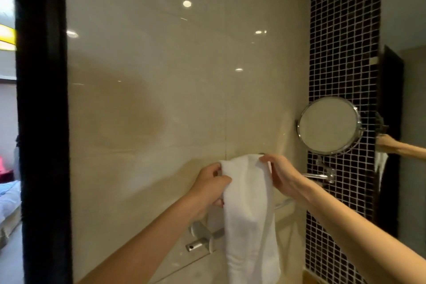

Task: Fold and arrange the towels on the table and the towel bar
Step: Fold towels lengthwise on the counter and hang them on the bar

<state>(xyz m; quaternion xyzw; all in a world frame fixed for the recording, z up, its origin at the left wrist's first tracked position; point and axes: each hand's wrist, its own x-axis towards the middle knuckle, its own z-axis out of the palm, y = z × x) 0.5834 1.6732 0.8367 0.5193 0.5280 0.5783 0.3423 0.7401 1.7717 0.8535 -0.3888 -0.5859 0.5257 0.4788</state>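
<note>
Towel [249,214], white, one only, gripped near its top by two hands. Left hand [208,188] curled round the left edge just under the top, thumb in front of the cloth, fingers wrapped behind it. Right hand [280,174] pinching the top right corner, fingertips bent over the fold, wrist sloping down to the right. Doubled into one long narrow strip, with the top fold above the towel bar [217,233] and the rest hanging straight down past the bottom of view. Crosses in front of the single chrome bar, nearer its left bracket than its right end; touching the bar or not, cannot tell. Behind, glossy beige wall tile [149,99] carrying four bright light spots. To the right of the hands, one round chrome-rimmed mirror [329,125] mounted on a vertical strip of black mosaic tile [343,30]. At the far right, one flat wall mirror [412,104] showing a reflected arm and a scrap of white cloth. At the far left, one black door frame [41,122], and past it a bed [9,193] with pale bedding.
</note>
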